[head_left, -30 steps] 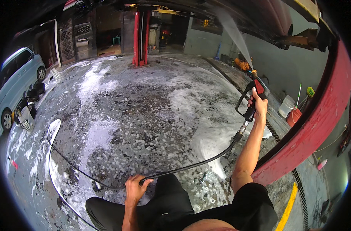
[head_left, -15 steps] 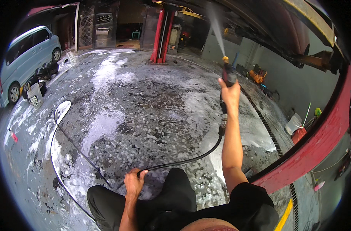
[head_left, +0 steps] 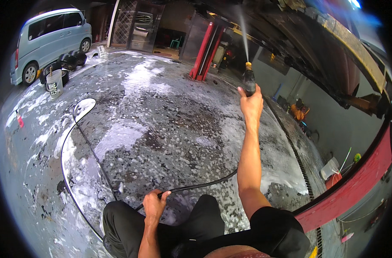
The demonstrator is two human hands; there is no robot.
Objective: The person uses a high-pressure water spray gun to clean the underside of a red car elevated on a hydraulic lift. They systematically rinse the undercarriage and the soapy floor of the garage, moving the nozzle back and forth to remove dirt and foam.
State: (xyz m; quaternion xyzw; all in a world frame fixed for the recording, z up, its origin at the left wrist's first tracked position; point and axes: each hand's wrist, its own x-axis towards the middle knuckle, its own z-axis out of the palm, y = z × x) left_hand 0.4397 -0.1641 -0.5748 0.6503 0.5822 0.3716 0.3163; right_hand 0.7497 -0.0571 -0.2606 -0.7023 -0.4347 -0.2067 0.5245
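Observation:
My right hand [head_left: 251, 105] is wrapped round the grip of a black pressure washer gun [head_left: 249, 81], arm stretched forward and up. From its yellow nozzle tip [head_left: 248, 65] a narrow jet of water [head_left: 244, 41] shoots up at the underside of a raised vehicle [head_left: 308, 51]. Low in front of my knees, my left hand [head_left: 154, 204] closes round the black hose [head_left: 200, 185]. Between the hands the hose sags in a curve, its upper end hidden behind my right forearm. The rest of it loops over the foamy floor [head_left: 161, 142] to the left.
A red lift post [head_left: 203, 51] stands ahead and a red lift column [head_left: 346, 185] is close on my right. A drain grate [head_left: 297, 150] runs along the right. Left are a light blue van [head_left: 54, 45], stacked tires [head_left: 69, 62] and a white bucket [head_left: 54, 84]. More buckets [head_left: 329, 168] stand by the wall.
My view has turned and tilted slightly, so the surroundings sit farther right. The gun has tipped more away from me, still spraying upward. My left hand keeps its hold on the hose.

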